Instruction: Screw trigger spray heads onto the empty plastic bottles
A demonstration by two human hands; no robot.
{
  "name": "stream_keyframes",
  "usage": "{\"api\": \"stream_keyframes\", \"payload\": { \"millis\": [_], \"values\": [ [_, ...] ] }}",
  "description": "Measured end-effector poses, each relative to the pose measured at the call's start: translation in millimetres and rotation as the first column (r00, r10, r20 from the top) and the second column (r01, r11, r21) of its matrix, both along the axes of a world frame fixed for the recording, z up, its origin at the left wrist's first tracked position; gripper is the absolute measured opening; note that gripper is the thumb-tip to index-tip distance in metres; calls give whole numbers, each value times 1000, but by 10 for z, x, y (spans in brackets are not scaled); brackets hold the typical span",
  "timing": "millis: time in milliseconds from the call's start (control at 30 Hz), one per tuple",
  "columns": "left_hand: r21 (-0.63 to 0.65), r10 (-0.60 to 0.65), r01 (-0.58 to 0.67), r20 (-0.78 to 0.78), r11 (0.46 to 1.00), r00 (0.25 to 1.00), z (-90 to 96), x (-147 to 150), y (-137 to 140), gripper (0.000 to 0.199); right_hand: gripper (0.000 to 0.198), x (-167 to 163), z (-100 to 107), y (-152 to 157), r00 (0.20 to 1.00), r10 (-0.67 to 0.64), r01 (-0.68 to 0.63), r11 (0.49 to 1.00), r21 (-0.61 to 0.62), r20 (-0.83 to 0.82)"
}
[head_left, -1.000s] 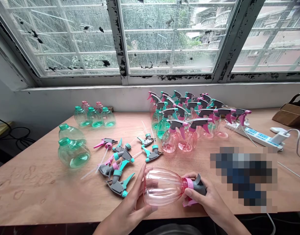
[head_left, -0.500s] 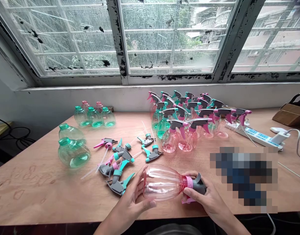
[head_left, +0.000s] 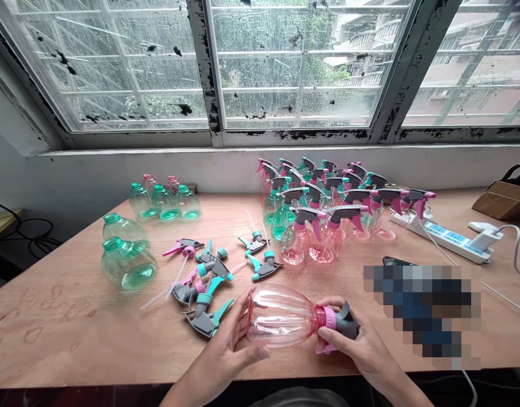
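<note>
A clear pink spray bottle (head_left: 283,316) lies sideways between my hands, just above the table's front part. My left hand (head_left: 232,339) is curved round its base end, thumb below and fingers behind. At the neck, my right hand (head_left: 349,339) grips the pink collar of the grey spray head (head_left: 345,321), which sits on the bottle. Its pink trigger points down, partly covered by my fingers. Left of the bottle lie several loose spray heads (head_left: 204,322) with teal or pink parts, some with thin tubes.
Assembled spray bottles (head_left: 294,243) stand crowded at the back middle. Green bottles without heads (head_left: 128,268) stand on the left, more behind them. A power strip (head_left: 450,240), a blurred-out device (head_left: 425,305) and a brown box (head_left: 503,198) are on the right.
Almost nothing differs. Both hands keep their hold on the spray bottle, and the view has shifted very slightly.
</note>
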State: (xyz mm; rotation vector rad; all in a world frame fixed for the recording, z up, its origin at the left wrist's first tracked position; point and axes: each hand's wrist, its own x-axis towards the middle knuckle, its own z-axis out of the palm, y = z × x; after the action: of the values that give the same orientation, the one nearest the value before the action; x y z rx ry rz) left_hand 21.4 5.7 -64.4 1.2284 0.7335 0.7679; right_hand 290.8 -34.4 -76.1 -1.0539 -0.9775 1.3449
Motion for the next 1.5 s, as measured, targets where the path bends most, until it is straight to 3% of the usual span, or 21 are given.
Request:
{"api": "stream_keyframes", "payload": {
  "millis": [233,433,533,733,900,1033,1200,1500],
  "values": [
    [135,-48,54,-45,989,998,-43,-38,-46,86,42,2,13,6,1000,-2,1,999,-45,-21],
    [131,-27,44,-129,990,991,6,-39,-49,109,44,8,4,7,1000,19,-18,999,-37,6],
    [120,-50,72,-173,990,984,7,-57,-50,101,45,14,-3,6,1000,12,-12,999,-48,1],
    [223,-44,78,-154,972,987,-53,-89,-52,81,46,20,-24,11,1000,15,-14,998,-59,15],
    [177,-23,58,-194,983,981,-33,-69,-56,104,47,18,-17,9,999,17,-16,999,-43,28],
    [133,-37,57,-147,990,988,-36,-69,-54,98,45,22,-18,7,999,25,-24,999,-46,22],
    [202,-60,90,-148,975,987,-61,-85,-47,87,47,23,-27,9,1000,10,-10,998,-61,5],
    [166,-55,92,-213,982,975,-6,-80,-56,100,46,18,-17,6,1000,19,-18,998,-53,13]
  ]
}}
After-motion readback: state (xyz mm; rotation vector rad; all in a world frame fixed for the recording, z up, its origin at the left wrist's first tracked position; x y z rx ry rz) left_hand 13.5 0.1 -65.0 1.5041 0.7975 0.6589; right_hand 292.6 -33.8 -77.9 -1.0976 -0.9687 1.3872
